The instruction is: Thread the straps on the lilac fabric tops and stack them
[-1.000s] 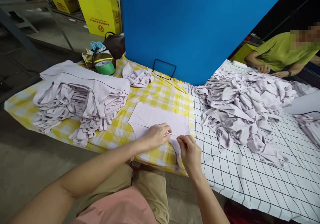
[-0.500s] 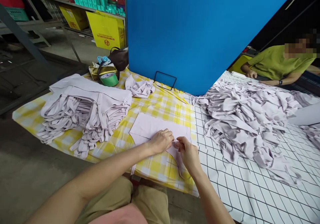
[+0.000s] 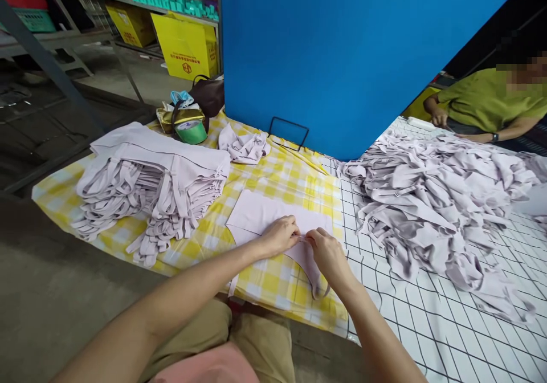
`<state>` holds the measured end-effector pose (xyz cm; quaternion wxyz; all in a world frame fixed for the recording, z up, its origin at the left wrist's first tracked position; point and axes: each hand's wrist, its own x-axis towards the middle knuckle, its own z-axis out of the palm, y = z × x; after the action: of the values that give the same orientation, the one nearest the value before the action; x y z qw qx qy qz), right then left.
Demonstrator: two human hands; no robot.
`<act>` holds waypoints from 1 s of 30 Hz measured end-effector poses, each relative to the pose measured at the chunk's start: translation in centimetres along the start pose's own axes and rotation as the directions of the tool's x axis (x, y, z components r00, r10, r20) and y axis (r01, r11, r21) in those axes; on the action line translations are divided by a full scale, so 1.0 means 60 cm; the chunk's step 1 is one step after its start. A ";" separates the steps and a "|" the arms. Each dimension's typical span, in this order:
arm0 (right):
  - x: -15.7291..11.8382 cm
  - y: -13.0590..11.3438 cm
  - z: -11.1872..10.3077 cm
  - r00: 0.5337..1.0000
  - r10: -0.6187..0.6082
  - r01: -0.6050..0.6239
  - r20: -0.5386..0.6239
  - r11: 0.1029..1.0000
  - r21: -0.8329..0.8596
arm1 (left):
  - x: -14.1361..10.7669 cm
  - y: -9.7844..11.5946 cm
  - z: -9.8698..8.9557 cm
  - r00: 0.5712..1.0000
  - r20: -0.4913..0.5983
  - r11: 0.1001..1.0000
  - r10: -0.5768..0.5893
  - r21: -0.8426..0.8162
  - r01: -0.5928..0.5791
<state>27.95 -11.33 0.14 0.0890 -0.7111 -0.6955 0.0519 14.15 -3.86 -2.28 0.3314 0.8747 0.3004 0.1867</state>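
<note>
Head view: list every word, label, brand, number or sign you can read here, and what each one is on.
No text reads clearly enough to quote.
Front yellow box: red characters and a hexagonal emblem, too small to read; marks on its side, also unreadable.
Rear yellow box: faint print, unreadable.
Green tape roll: small blue mark, too blurred.
Pale fabric piece and blue panel: no lettering visible.

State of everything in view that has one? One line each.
left hand, on garment, fingers bent, grip unclear
right hand, pinching garment
garment, spread mostly flat
stack, layered, straps bunched
pile, loose, jumbled
small bundle, crumpled
checked cloth, spread, creased
grid cloth, spread, wrinkled
blue board, standing
</note>
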 end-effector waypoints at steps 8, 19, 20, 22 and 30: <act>0.011 -0.015 -0.017 0.993 -0.042 0.060 0.112 0.985 -0.164 | 0.000 0.000 -0.003 1.000 0.019 1.000 0.016 -0.014 -0.016; 0.020 -0.045 -0.039 0.968 -0.088 0.158 0.234 0.941 -0.300 | 0.006 0.000 -0.002 0.999 0.032 1.000 0.005 -0.019 -0.005; 0.019 -0.046 -0.039 0.968 -0.088 0.159 0.237 0.939 -0.305 | 0.006 0.001 -0.003 0.999 0.034 1.000 0.005 -0.020 -0.004; 0.018 -0.047 -0.040 0.967 -0.088 0.162 0.240 0.936 -0.311 | 0.005 0.004 -0.006 0.999 0.041 1.000 0.001 -0.022 0.000; 0.026 -0.031 -0.032 0.966 -0.121 0.181 0.227 0.947 -0.266 | 0.004 0.006 -0.009 0.998 0.056 0.999 -0.014 -0.038 0.017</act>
<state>26.57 -9.86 2.44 -0.0835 -0.6515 -0.7538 0.0186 14.21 -3.66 -1.59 0.3580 0.8706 0.2941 0.1654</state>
